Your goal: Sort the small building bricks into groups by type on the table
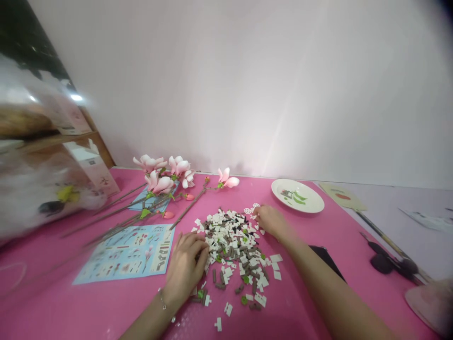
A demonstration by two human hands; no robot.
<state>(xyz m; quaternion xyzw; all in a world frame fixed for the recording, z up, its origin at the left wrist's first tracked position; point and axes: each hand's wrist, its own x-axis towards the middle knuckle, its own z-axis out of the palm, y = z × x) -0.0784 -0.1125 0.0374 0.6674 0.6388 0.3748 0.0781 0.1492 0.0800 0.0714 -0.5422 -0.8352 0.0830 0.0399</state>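
Note:
A heap of small building-block pieces (230, 236), white, grey-brown, green and a few black, is spread on the pink tabletop (141, 311). My left hand (186, 264) rests palm down against the heap's left side, its fingers loosely bent and apart. At the heap's far right edge is my right hand (271, 221), with its fingertips drawn together beside white flower-shaped lattice pieces (247, 210). Whatever lies between those fingertips is too small to make out. Several loose white pieces (228, 309) are scattered on the near side of the heap.
Pink magnolia stems (161, 184) lie at the back left, over a light-blue printed sheet (130, 255). A white plate (297, 196) holds green pieces. A black flat object (327, 259) is partly behind my right forearm. Sunglasses (382, 263), a white box (94, 165) and plastic bags (38, 189) flank the table.

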